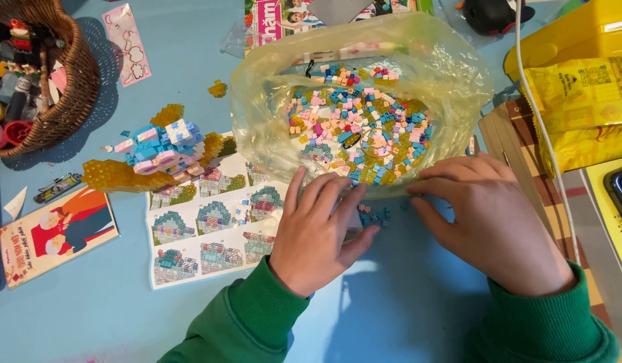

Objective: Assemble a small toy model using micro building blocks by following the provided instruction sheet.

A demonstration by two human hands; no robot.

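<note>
A clear plastic bag [418,54] lies open on the blue table, holding several small pink, blue and yellow building bricks [365,128]. My left hand [314,228] rests flat at the bag's near edge, fingers spread over the instruction sheet [203,235]. Just to the right, my right hand [489,222] lies by the bag's rim, fingers pointing left. Between the two hands sit a few loose blue bricks [375,215]. Both arms wear green sleeves. Neither hand grips anything I can see.
A half-built pink, blue and yellow brick model [160,151] stands left of the sheet. A wicker basket [69,87] of small toys is at the far left, a small book [52,235] below it. Yellow packages [580,87] and a white cable [539,114] lie right.
</note>
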